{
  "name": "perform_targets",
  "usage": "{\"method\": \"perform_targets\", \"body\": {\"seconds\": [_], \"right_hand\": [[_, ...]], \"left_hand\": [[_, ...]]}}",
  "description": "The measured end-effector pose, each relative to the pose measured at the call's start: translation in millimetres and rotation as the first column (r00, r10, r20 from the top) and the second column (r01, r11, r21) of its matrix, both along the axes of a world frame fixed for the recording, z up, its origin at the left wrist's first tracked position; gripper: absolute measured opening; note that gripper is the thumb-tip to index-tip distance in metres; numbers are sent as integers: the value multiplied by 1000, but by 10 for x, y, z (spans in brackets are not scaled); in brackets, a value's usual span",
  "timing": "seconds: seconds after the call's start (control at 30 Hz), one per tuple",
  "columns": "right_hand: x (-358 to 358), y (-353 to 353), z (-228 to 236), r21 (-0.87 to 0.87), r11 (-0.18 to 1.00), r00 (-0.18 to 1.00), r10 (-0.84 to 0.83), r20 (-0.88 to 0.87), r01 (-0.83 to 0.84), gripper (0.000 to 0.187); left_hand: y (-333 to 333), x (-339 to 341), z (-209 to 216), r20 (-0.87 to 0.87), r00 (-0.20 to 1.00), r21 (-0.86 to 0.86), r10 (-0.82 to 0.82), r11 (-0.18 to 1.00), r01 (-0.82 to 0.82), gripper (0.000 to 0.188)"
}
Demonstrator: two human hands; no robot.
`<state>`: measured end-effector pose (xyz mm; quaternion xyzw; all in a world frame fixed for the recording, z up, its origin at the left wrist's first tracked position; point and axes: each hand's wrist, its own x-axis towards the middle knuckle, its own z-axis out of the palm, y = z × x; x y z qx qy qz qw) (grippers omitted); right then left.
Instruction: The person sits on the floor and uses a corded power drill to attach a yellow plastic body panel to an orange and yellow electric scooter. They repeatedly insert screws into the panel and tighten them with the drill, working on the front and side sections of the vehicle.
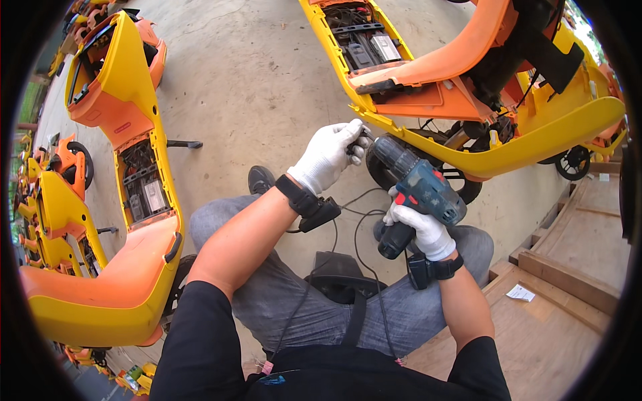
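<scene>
My right hand (421, 229), in a white glove, is wrapped round the grip of a blue and black cordless drill (428, 190). The drill's chuck points up and to the left, toward my other hand. My left hand (328, 152), also gloved in white, is closed with thumb and fingers together; something small and dark shows at the fingertips, but its kind cannot be made out. Just beyond that hand is the lower yellow edge of an orange and yellow scooter (428, 144), its wheel (461, 184) partly hidden behind the drill.
Another orange and yellow scooter (127, 240) stands at my left, its floor compartment uncovered and a kickstand (185, 144) sticking out. More scooters (53, 200) line the far left. Wooden boards (548, 321) lie at my right. Black cables (358, 257) hang over my lap.
</scene>
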<state>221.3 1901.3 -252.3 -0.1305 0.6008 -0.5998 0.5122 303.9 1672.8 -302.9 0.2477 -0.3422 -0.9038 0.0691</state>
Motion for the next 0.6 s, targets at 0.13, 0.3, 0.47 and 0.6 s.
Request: {"method": "perform_targets", "body": {"seconds": [0.13, 0.3, 0.47, 0.6], "right_hand": [[-1, 1, -5, -12, 1000, 1000, -9, 16, 9, 38], [-1, 9, -34, -3, 1000, 999, -11, 30, 11, 38], [5, -2, -8, 1, 1000, 999, -15, 33, 15, 38], [-27, 33, -65, -52, 998, 999, 22, 27, -21, 33]], "left_hand": [[3, -9, 5, -1, 1000, 28, 1, 1000, -1, 23], [0, -5, -25, 79, 997, -95, 20, 995, -12, 18], [-4, -7, -35, 113, 992, -131, 46, 991, -31, 15], [-15, -5, -26, 94, 995, -107, 36, 994, -26, 15]]}}
